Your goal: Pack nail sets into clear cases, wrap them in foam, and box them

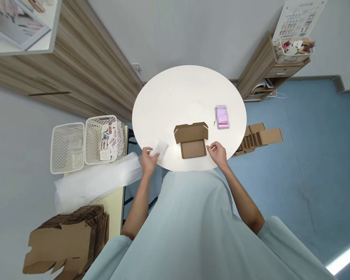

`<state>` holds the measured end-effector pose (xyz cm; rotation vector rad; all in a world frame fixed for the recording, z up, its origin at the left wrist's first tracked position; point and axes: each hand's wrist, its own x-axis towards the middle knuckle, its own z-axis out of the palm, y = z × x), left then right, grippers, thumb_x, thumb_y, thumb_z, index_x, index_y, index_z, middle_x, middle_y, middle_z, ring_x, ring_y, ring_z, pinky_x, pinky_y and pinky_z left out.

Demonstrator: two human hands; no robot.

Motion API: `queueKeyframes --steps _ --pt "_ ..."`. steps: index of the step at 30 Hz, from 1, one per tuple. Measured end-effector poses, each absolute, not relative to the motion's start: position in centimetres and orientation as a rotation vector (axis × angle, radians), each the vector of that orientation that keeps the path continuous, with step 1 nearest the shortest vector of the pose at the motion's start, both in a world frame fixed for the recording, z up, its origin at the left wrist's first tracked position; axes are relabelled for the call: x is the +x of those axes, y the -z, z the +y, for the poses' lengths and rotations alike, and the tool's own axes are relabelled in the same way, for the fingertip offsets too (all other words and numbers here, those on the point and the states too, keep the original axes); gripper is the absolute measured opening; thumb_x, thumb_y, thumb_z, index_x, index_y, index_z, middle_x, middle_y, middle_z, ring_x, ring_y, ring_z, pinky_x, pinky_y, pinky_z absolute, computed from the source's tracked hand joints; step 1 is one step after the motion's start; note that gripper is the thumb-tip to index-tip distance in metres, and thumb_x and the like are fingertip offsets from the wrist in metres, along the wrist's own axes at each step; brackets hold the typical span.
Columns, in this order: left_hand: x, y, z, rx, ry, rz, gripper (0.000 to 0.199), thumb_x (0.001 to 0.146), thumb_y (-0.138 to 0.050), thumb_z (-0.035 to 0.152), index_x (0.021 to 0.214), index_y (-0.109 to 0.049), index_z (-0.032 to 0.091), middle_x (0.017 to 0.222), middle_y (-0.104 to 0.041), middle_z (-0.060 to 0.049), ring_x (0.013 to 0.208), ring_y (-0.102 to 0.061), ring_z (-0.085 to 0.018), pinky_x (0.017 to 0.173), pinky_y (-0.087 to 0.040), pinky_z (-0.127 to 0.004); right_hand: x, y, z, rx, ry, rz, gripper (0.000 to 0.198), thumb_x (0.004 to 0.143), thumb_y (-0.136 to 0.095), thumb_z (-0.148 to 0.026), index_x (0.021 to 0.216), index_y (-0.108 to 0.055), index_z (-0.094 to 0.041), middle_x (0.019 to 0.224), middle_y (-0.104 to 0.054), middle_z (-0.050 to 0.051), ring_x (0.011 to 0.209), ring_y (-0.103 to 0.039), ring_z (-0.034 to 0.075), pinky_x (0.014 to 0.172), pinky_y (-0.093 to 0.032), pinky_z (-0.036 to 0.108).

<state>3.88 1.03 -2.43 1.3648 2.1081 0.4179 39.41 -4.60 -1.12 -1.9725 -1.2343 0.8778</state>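
Note:
An opened brown cardboard mailer box [193, 149] lies on the white oval table [189, 89], its lid folded back away from me and its inside bare. My left hand [148, 160] is closed on a white, slightly see-through packet [159, 149] at the table's near left edge; what is inside it I cannot make out. Beside the box's right wall is my right hand [217, 153], with loosely curled fingers and nothing visible in them. Its fingertips are close to the box edge, and whether they touch it is unclear. Farther right on the table lies a blurred purple and pink item [222, 117].
On the left stand two white baskets [100, 140], one with printed packets, beside a roll of white wrapping [99, 182] and a stack of flat brown cartons [67, 241]. Folded brown boxes [256, 138] are right of the table. A wooden cabinet [259, 70] stands at the back right.

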Motion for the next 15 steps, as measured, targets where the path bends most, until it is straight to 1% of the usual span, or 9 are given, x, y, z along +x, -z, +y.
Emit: queueKeyframes --steps 3,6,8,11,13,14,15 --pt "2.9 -0.1 -0.2 1.36 -0.553 1.884 0.035 0.088 -0.071 0.034 0.115 -0.049 0.027 0.1 -0.068 0.0 0.078 -0.063 -0.019 0.074 -0.052 -0.03 39.4 -0.5 -4.6 -1.911 -0.904 -1.205 0.029 0.094 -0.065 -0.05 0.082 -0.054 -0.026 0.086 -0.069 0.002 0.071 -0.061 0.019 0.071 -0.05 0.034" --pt "3.3 -2.4 -1.2 1.404 -0.574 1.665 0.036 0.087 -0.072 0.038 0.115 -0.054 0.027 0.105 -0.069 -0.002 0.081 -0.064 -0.019 0.071 -0.053 -0.029 38.9 -2.2 -4.5 -1.784 -0.992 -1.193 0.031 0.094 -0.066 -0.054 0.084 -0.057 -0.026 0.09 -0.071 0.004 0.082 -0.067 0.021 0.074 -0.054 0.034" --pt "4.6 -3.4 -1.4 1.437 -0.543 1.585 0.035 0.087 -0.072 0.039 0.116 -0.057 0.027 0.103 -0.068 -0.003 0.084 -0.066 -0.02 0.072 -0.054 -0.029 38.2 -3.1 -4.5 -1.675 -1.096 -1.226 0.033 0.094 -0.067 -0.057 0.086 -0.059 -0.025 0.105 -0.075 0.008 0.097 -0.07 0.024 0.081 -0.057 0.036" --pt "7.5 -3.6 -0.9 1.492 -0.534 1.43 0.033 0.088 -0.072 0.039 0.116 -0.06 0.025 0.104 -0.069 -0.003 0.087 -0.066 -0.019 0.078 -0.056 -0.029 37.1 -3.5 -4.2 -1.554 -1.267 -1.29 0.039 0.088 -0.074 -0.061 0.087 -0.056 -0.026 0.13 -0.073 0.011 0.118 -0.068 0.029 0.091 -0.059 0.04" --pt "9.5 -3.2 -0.2 1.498 -0.514 1.327 0.034 0.09 -0.071 0.039 0.118 -0.06 0.024 0.104 -0.069 -0.003 0.088 -0.067 -0.018 0.081 -0.056 -0.029 36.7 -3.1 -4.1 -1.516 -1.329 -1.305 0.044 0.084 -0.079 -0.061 0.088 -0.051 -0.027 0.135 -0.071 0.01 0.119 -0.068 0.029 0.092 -0.059 0.04" --pt "10.4 -2.9 0.1 1.496 -0.501 1.288 0.035 0.09 -0.071 0.039 0.12 -0.06 0.023 0.104 -0.07 -0.003 0.089 -0.067 -0.018 0.082 -0.056 -0.029 36.6 -2.7 -4.1 -1.506 -1.343 -1.306 0.046 0.082 -0.08 -0.061 0.087 -0.049 -0.027 0.131 -0.072 0.009 0.114 -0.07 0.027 0.089 -0.059 0.038" --pt "11.2 -2.5 0.4 1.497 -0.492 1.257 0.035 0.091 -0.07 0.038 0.121 -0.061 0.023 0.106 -0.071 -0.003 0.09 -0.067 -0.018 0.083 -0.056 -0.029 36.6 -2.2 -4.0 -1.51 -1.344 -1.303 0.047 0.083 -0.079 -0.061 0.086 -0.047 -0.027 0.123 -0.074 0.007 0.107 -0.071 0.025 0.086 -0.059 0.036"
